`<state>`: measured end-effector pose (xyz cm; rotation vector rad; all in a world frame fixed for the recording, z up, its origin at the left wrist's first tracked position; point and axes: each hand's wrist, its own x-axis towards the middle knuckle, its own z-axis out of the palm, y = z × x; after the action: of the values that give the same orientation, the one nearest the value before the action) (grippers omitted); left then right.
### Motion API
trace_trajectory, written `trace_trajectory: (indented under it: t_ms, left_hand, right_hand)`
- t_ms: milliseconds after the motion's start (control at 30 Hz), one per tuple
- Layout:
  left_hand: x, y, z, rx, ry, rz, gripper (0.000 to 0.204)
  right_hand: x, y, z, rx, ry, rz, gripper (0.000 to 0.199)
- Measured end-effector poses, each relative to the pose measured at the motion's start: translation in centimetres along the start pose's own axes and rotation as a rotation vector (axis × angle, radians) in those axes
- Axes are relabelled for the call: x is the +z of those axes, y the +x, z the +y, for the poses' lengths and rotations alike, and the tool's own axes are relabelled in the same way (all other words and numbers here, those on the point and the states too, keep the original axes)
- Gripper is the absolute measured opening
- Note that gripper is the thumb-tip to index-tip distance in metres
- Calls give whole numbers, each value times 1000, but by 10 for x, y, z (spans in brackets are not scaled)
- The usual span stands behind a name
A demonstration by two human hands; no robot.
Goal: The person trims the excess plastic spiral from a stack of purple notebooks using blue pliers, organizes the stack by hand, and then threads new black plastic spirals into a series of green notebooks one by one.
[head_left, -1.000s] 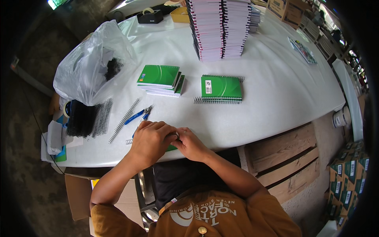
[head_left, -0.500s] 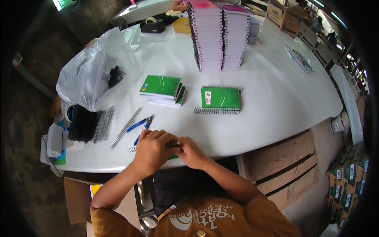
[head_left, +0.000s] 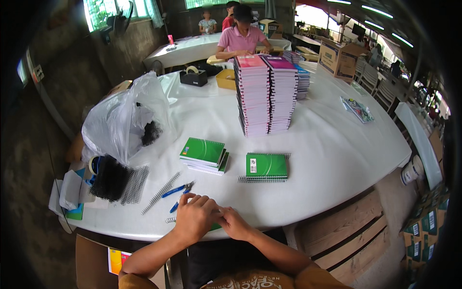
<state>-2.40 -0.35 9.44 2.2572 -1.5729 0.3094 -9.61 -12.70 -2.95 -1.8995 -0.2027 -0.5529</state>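
At the table's near edge my left hand (head_left: 195, 217) and my right hand (head_left: 234, 224) meet over a green notebook (head_left: 215, 226), mostly hidden beneath them. The fingers of both hands are closed on it. Just beyond my left hand lie cutting pliers (head_left: 174, 191) with blue handles, and a loose wire coil (head_left: 161, 193) stretches beside them. The end of another coil (head_left: 170, 220) pokes out by my left hand. Farther off sits a small stack of green notebooks (head_left: 202, 151). To its right are green notebooks (head_left: 267, 165) with spiral wire showing along their edges.
Black coils (head_left: 111, 180) and silver coils (head_left: 134, 185) lie at the left, below a clear plastic bag (head_left: 120, 118). Tall notebook stacks (head_left: 252, 101) stand mid-table, with a tape dispenser (head_left: 193, 77) and yellow tray (head_left: 226, 79) behind. Across the table is a co-worker (head_left: 243, 38) in pink.
The view has tilted upward, bringing the co-worker and far room into sight; table things sit lower in the picture. My hands stay together on the notebook, with the left fingers slightly shifted.
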Motion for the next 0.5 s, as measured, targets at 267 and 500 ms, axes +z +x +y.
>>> trace_trajectory:
  t_ms: [267, 500]
  left_hand:
    - [24, 28, 30, -395, -763, 707, 65]
    - [76, 117, 41, -30, -456, 776, 48]
  right_hand:
    - [-52, 18, -28, 141, 765, 535, 22]
    - [-123, 27, 8, 172, -236, 1079, 50]
